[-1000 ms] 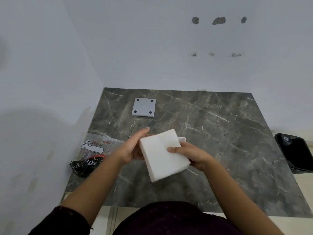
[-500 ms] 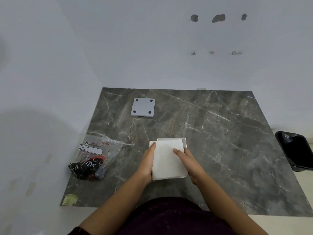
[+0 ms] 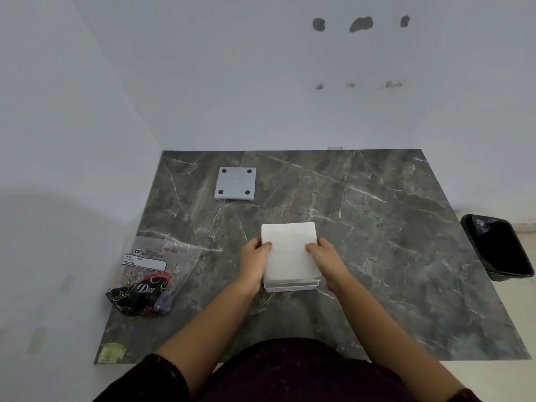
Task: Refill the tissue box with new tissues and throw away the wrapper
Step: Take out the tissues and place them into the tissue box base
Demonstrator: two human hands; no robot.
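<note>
A square stack of white tissues (image 3: 290, 250) sits in the white tissue box (image 3: 290, 287), whose rim shows only along its near edge. My left hand (image 3: 255, 262) grips the stack's left side and my right hand (image 3: 326, 261) its right side, thumbs on top. The clear plastic tissue wrapper (image 3: 162, 256) lies flat at the table's left edge. The box's grey lid (image 3: 235, 183), with dark pads at its corners, lies at the back left.
A black Dove packet (image 3: 139, 294) lies against the wrapper's near end. A black bin (image 3: 499, 248) with a liner stands on the floor past the table's right edge. The dark marble table (image 3: 377, 227) meets white walls at the left and back.
The tissue stack was held tilted above the table. It has come down flat into the box, and both hands have shifted to its sides.
</note>
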